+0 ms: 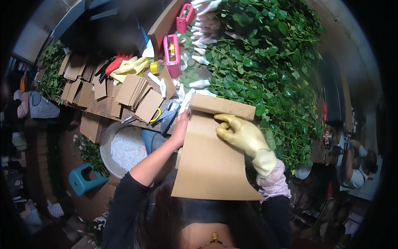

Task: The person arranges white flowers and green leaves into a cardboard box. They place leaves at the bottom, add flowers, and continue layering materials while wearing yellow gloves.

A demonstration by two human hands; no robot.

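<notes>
A large sheet of corrugated cardboard (214, 155) spans from the bench edge towards my chest. Its far end is folded over, with the ribbed side (222, 106) showing. My right hand (239, 132), in a pale yellow rubber glove, bends its fingers at this fold, thumb and forefinger close together. At the sheet's left edge is my bare left hand (182, 123), its fingertips partly hidden by cardboard. Just beyond those fingers lies a white mesh sleeve (186, 100); whether they grip it is unclear. Leafy green flower stems (267, 71) with white-sleeved heads lie beyond the fold.
Left on the bench are cardboard pieces (132, 90), yellow-handled scissors (156, 115), a stapler (170, 116), a yellow glove (130, 68) and pink tape dispensers (172, 57). Below stand a bucket of white pieces (127, 149) and a teal stool (85, 179). Another person (360, 171) is far right.
</notes>
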